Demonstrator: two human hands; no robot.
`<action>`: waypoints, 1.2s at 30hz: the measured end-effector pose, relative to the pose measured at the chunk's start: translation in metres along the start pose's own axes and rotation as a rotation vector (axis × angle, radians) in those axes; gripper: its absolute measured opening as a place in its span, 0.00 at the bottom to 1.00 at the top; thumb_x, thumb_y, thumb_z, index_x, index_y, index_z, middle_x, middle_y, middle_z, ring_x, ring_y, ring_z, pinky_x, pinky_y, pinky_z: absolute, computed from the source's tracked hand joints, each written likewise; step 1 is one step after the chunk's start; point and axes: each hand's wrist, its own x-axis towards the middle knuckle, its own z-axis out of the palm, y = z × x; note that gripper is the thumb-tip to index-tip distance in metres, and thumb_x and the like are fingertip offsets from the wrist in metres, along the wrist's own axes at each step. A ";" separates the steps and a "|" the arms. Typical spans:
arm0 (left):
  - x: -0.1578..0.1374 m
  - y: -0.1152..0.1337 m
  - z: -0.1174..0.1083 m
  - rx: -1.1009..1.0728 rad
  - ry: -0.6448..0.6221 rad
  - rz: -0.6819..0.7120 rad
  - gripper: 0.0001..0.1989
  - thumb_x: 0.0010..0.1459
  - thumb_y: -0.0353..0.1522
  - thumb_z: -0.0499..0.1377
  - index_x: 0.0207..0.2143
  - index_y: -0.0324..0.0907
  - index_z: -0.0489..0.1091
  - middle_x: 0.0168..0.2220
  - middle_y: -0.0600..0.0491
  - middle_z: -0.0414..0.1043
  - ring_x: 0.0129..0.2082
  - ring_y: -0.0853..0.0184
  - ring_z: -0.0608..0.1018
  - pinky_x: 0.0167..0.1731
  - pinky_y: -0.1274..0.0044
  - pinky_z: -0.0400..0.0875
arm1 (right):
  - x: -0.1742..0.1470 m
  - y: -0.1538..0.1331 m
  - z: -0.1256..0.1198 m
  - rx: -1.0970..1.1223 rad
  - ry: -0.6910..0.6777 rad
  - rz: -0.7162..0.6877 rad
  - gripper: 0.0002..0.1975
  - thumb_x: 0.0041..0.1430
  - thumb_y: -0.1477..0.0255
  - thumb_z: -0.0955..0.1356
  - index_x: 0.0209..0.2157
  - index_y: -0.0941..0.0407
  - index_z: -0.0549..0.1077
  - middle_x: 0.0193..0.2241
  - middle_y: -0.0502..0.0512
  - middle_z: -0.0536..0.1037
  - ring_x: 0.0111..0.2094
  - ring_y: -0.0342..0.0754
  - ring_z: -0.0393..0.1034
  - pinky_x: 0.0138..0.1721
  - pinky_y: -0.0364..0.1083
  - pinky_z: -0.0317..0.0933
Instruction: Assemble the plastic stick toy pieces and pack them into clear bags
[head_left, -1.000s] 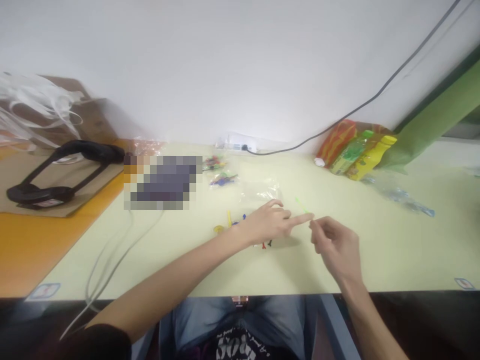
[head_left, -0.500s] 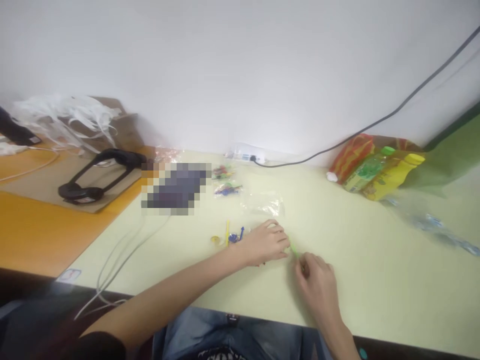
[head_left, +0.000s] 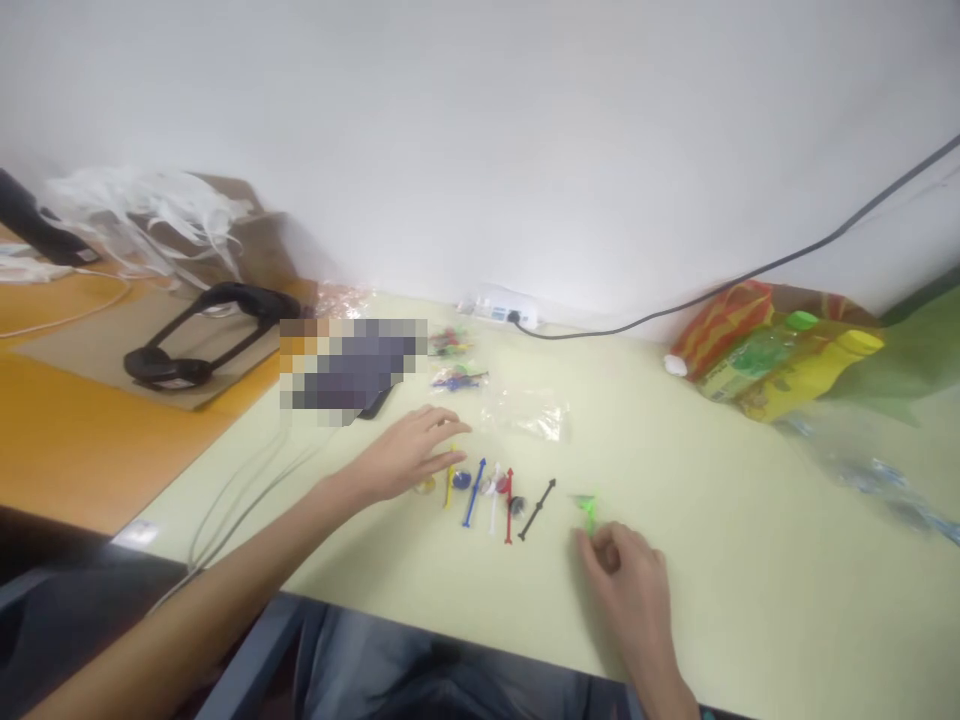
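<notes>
My right hand [head_left: 628, 580] is closed in a pinch on a small bright green plastic piece [head_left: 587, 510], which sticks up beyond the fingertips; its lower end is hidden. My left hand [head_left: 409, 450] hovers with fingers apart over a yellow plastic arrow [head_left: 449, 486] and a yellow round piece [head_left: 425, 486], holding nothing. In a row between the hands lie a blue arrow [head_left: 474, 495], a white arrow [head_left: 493, 512], a red arrow [head_left: 509, 508] and a black arrow [head_left: 538, 510]. Small round pieces sit beside them, including a blue one [head_left: 461, 480] and a black one [head_left: 517, 507].
Behind the row lie a clear plastic bag [head_left: 529, 415] and bagged coloured pieces [head_left: 457, 380]. A power strip [head_left: 506, 305] sits against the wall. Bottles and packets [head_left: 780, 360] stand at right. A blurred-out dark device [head_left: 360, 370] and a black frame [head_left: 206, 335] are at left.
My left hand has moved away to the left from the green piece and uncovered the row of arrows. My right hand still holds the green piece, slightly lower in view.
</notes>
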 end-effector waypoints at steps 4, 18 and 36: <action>-0.023 -0.013 0.002 -0.028 -0.064 0.049 0.18 0.71 0.43 0.55 0.57 0.47 0.70 0.48 0.47 0.72 0.48 0.59 0.75 0.50 0.68 0.68 | 0.000 -0.003 -0.004 0.054 -0.034 0.078 0.28 0.63 0.45 0.65 0.21 0.53 0.65 0.18 0.49 0.67 0.24 0.49 0.63 0.32 0.48 0.52; -0.021 -0.033 0.006 0.055 -0.086 0.349 0.16 0.72 0.40 0.53 0.54 0.45 0.73 0.39 0.50 0.73 0.40 0.62 0.75 0.45 0.72 0.65 | 0.014 -0.008 -0.023 0.174 0.089 0.250 0.29 0.67 0.46 0.59 0.29 0.56 0.72 0.21 0.51 0.69 0.27 0.50 0.64 0.28 0.47 0.54; -0.064 -0.018 0.032 -0.123 0.080 0.147 0.11 0.71 0.35 0.54 0.41 0.41 0.76 0.39 0.49 0.73 0.42 0.64 0.76 0.45 0.73 0.70 | 0.106 -0.120 0.054 0.075 0.040 -0.690 0.22 0.74 0.63 0.58 0.24 0.54 0.61 0.22 0.51 0.69 0.28 0.47 0.61 0.39 0.48 0.52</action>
